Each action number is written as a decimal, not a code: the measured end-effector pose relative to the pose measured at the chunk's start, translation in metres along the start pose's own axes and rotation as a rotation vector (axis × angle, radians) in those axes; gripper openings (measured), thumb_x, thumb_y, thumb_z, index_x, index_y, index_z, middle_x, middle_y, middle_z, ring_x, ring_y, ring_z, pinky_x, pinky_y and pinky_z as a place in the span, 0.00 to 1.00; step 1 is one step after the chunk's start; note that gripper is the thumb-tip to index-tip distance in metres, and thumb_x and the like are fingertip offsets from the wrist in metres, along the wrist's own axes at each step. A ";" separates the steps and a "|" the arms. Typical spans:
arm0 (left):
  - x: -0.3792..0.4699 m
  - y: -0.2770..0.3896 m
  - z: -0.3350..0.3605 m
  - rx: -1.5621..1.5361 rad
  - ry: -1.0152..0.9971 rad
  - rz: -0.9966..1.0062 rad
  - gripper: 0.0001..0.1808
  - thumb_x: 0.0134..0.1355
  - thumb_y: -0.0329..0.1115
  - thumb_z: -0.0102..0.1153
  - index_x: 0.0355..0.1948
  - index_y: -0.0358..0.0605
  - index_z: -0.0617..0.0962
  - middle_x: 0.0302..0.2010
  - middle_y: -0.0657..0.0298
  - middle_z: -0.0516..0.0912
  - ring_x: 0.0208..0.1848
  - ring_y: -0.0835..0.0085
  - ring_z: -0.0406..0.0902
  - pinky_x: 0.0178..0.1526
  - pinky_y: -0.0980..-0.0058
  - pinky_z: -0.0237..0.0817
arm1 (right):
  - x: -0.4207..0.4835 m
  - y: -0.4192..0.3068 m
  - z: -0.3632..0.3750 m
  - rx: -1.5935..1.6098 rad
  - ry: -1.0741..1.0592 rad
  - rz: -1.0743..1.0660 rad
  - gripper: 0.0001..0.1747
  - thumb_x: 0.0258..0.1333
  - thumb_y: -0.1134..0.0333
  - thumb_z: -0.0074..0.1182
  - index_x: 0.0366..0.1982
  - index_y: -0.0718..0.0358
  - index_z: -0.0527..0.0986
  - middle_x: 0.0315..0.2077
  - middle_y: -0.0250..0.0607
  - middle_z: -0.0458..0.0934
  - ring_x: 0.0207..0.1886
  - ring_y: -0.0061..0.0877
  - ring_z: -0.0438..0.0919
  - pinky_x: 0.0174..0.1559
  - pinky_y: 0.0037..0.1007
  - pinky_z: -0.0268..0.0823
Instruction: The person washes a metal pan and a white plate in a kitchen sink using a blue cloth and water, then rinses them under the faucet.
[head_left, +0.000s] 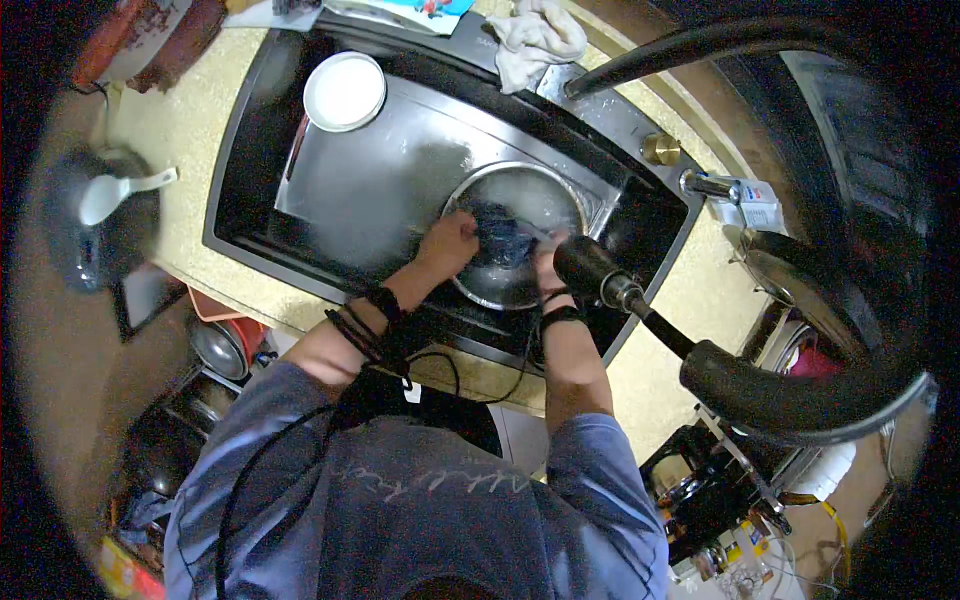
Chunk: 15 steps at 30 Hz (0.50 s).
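Note:
A round metal basin stands in the black-rimmed sink, partly over a steel drainboard. Inside it is a dark, soft-looking bundle, possibly cloth; blur hides its exact kind. My left hand is curled over the basin's left side, its fingers closed at the bundle's left edge. At the bundle's right edge is my right hand, partly covered by the black faucet head. Its grip is hidden. A pale streak, likely water, runs between the faucet head and the bundle.
A white bowl sits at the sink's upper left. A crumpled cloth lies by the faucet's base. The faucet hose arches close in at right. A rice paddle rests on a dark appliance at left. Black cables hang by my wrists.

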<state>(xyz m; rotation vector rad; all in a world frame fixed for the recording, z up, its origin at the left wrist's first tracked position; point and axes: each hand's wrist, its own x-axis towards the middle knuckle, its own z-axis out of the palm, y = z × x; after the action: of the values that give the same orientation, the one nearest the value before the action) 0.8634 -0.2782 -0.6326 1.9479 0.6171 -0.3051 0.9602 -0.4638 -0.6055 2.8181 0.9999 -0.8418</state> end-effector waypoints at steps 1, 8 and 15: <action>0.003 0.014 -0.001 0.092 -0.116 0.039 0.18 0.46 0.32 0.58 0.40 0.39 0.75 0.39 0.51 0.78 0.40 0.57 0.76 0.44 0.65 0.68 | -0.001 0.013 0.033 -0.539 0.032 -0.114 0.17 0.57 0.69 0.37 0.47 0.64 0.70 0.39 0.48 0.75 0.42 0.28 0.73 0.48 0.28 0.65; -0.011 0.052 0.002 0.207 -0.052 0.708 0.32 0.38 0.35 0.66 0.49 0.44 0.73 0.44 0.53 0.76 0.44 0.55 0.73 0.47 0.63 0.65 | -0.038 -0.038 0.020 0.677 0.550 0.113 0.07 0.52 0.71 0.50 0.34 0.65 0.74 0.31 0.42 0.76 0.33 0.28 0.75 0.37 0.29 0.65; -0.010 0.119 -0.030 0.336 -0.226 0.509 0.31 0.38 0.35 0.67 0.47 0.40 0.72 0.42 0.50 0.76 0.43 0.54 0.73 0.47 0.62 0.64 | -0.111 -0.025 -0.094 1.722 0.825 0.436 0.04 0.54 0.71 0.52 0.31 0.64 0.75 0.23 0.26 0.75 0.24 0.13 0.70 0.25 0.16 0.62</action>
<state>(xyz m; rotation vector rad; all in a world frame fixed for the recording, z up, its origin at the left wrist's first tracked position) 0.9180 -0.2952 -0.5236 2.2693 -0.0937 -0.3128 0.9193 -0.4883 -0.4657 4.5536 -1.2149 -0.4444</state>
